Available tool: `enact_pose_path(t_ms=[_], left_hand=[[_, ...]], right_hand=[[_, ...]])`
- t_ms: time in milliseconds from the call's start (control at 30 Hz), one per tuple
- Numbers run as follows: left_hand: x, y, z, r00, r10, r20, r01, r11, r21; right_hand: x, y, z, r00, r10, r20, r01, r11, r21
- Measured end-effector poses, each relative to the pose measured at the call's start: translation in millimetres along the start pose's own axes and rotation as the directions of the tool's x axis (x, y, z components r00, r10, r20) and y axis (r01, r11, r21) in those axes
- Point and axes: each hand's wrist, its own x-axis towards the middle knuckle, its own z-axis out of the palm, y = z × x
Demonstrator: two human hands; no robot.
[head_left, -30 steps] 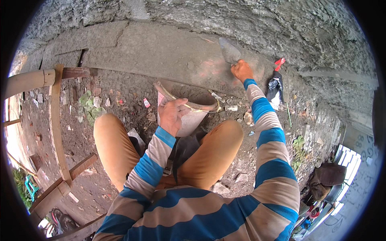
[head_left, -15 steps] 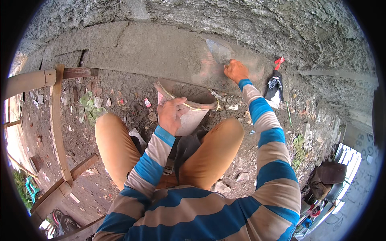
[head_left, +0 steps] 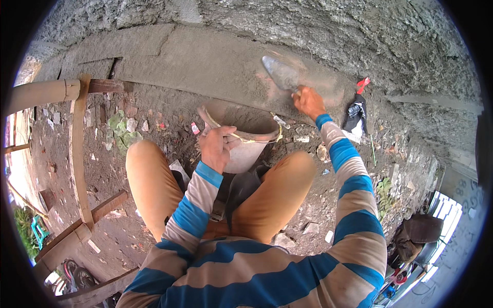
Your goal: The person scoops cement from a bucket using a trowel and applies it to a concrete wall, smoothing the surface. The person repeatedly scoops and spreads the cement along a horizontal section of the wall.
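Note:
My right hand (head_left: 308, 102) grips the handle of a triangular steel trowel (head_left: 280, 72), whose blade lies on or close against the smooth grey cement surface (head_left: 195, 61), over a patch with faint reddish marks. My left hand (head_left: 218, 146) grips the near rim of a pale bucket (head_left: 246, 156), which stands between my bent knees and has grey material inside and some yellowish cord at its rim. Just right of my right hand lies a black bag or package (head_left: 357, 115) with a red piece at its top.
Rough grey cement wall (head_left: 328, 23) runs above the smoothed band. A wooden frame (head_left: 78, 149) stands at the left. Rubble, scraps and green leaves (head_left: 123, 133) cover the ground. Dark bags and assorted gear (head_left: 416, 231) lie by a pale wall at lower right.
The trowel blade has moved leftward from about a second ago, and my right hand has since shifted slightly down and right, with the blade at a flatter slant. My left hand stays on the bucket.

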Motion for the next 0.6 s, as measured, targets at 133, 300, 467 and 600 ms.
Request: enact_pose_path(t_ms=[133,300,467,600], left_hand=[[13.6,5.0,-2.9,1.0,-0.025,-0.009,0.025,0.999,0.033],[11.9,13.4,-2.6,0.998,-0.013,-0.064,0.017,0.997,0.069],[11.9,34.9,-10.9,0.996,0.031,-0.079,-0.022,0.994,0.11],[40.1,66.8,-16.0,0.998,-0.058,-0.005,0.059,0.998,0.022]], right_hand=[[46.0,1.7,22.6,0.998,-0.056,-0.04,0.055,0.998,-0.025],[50.5,-49.0,51.0,0.968,-0.247,-0.055,0.249,0.968,0.038],[16.1,-58.0,41.3,0.943,-0.329,0.058,0.33,0.944,-0.013],[13.8,-60.1,29.3,0.915,-0.397,0.073,0.4,0.916,-0.031]])
